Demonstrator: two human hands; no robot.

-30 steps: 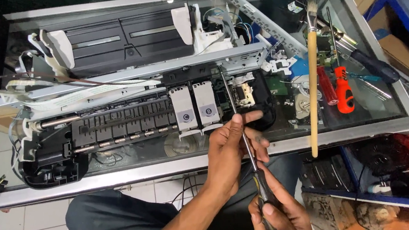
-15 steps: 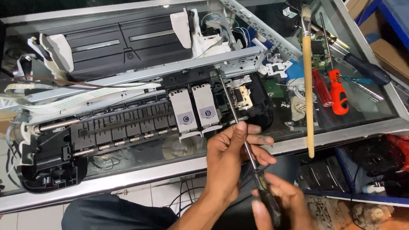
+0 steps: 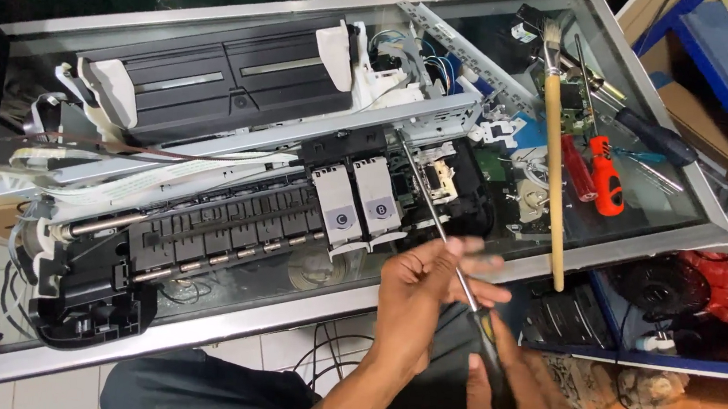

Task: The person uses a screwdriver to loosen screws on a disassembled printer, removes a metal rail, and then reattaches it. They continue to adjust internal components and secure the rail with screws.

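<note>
Both hands (image 3: 467, 330) on screwdriver (image 3: 442, 230), printer (image 3: 250, 185)

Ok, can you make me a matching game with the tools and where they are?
Things:
1. long screwdriver
2. paintbrush
3. orange screwdriver
4. two ink cartridges

Places:
A. lying on the glass, right of the paintbrush
B. sitting side by side in the opened printer
C. held in both hands
D. lying on the glass, bristles pointing away, handle end past the near edge

Pairs: 1-C, 2-D, 3-A, 4-B
</note>
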